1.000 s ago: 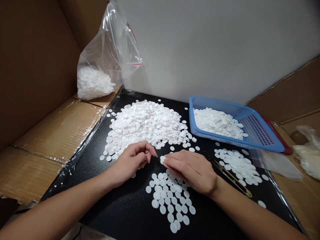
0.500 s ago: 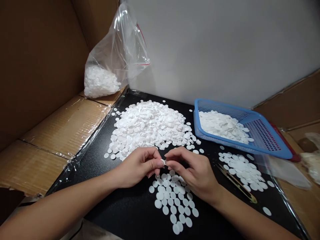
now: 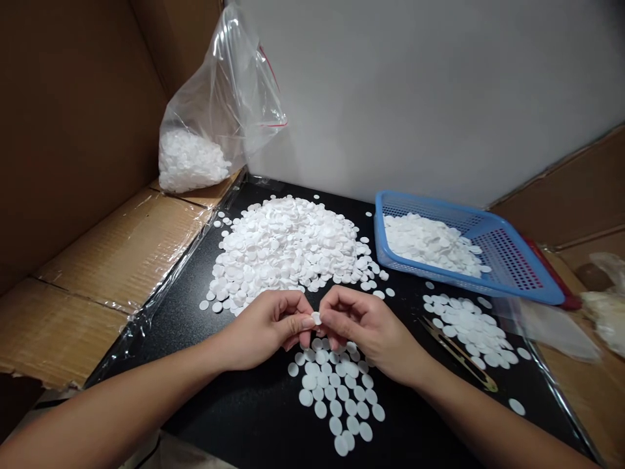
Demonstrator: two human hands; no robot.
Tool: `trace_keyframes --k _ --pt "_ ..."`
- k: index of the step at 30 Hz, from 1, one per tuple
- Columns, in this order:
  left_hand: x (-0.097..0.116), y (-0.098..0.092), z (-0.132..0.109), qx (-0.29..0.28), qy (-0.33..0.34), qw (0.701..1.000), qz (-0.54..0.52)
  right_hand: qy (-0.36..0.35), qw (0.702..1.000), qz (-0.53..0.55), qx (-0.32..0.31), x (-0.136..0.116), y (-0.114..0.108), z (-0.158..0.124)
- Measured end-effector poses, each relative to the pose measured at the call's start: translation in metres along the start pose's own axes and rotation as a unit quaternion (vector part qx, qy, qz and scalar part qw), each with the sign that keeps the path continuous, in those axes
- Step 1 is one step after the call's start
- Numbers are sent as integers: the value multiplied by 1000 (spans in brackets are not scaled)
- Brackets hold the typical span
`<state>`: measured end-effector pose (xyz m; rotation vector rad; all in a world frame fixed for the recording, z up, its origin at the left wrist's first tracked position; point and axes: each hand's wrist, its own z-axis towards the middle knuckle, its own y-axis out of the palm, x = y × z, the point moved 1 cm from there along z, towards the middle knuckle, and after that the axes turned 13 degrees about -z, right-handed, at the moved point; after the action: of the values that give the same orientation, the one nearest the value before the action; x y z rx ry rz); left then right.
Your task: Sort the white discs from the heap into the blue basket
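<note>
Between my two hands is a small white disc (image 3: pixel 316 318). My left hand (image 3: pixel 276 326) pinches its left side between thumb and forefinger. On the other side, the thumb and fingers of my right hand (image 3: pixel 368 329) are closed on the same disc. Loose white discs (image 3: pixel 336 394) lie spread on the black tabletop (image 3: pixel 234 410) just below my hands. Behind them rises a large heap of white discs (image 3: pixel 293 244). Whether the held disc is one piece or layered is too small to tell.
A blue plastic basket (image 3: pixel 508 286) holding white discs stands back right. Before it lie a smaller group of discs (image 3: pixel 471 329) and thread snips (image 3: pixel 461 358). A clear plastic bag (image 3: pixel 195 159) of white pieces stands at back left, on cardboard (image 3: pixel 122 241).
My right thumb and fingers have closed in on the disc, which now shows more of its face between both hands. The view has shifted slightly.
</note>
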<state>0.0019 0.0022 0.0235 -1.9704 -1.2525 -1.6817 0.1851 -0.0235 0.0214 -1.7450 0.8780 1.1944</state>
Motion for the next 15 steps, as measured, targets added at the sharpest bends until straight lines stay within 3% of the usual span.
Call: trace_keyframes --k 6,11,15 --pt "4 -6 -3 -7 -10 999 41 17 999 37 -14 -1 1 1" --pt "16 -18 -9 -63 -35 992 101 22 998 56 -7 -2 -1 2" --pt "17 -16 -10 -87 -57 988 113 9 1000 22 10 -4 0 -1"
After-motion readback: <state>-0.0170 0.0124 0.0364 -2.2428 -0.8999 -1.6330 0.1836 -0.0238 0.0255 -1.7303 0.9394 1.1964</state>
